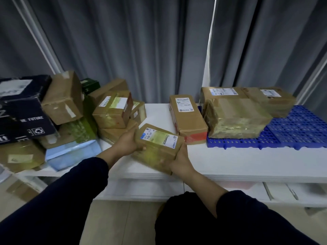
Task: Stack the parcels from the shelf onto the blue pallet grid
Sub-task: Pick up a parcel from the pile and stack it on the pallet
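A taped brown parcel with a white and blue label (157,147) is held above the white shelf's front edge between both hands. My left hand (128,141) grips its left end, thumb on top. My right hand (180,160) grips its near right corner. The blue pallet grid (300,128) lies at the right on the shelf and carries a tape-wrapped parcel (237,119) at its front left and two labelled parcels (223,94) (272,99) behind. A long brown parcel (188,117) lies just left of the grid.
A heap of parcels (111,110) fills the left of the white shelf (247,161), with dark printed boxes (23,112) and a pale blue packet (70,154). Grey curtains hang behind. A lower shelf and tiled floor show below.
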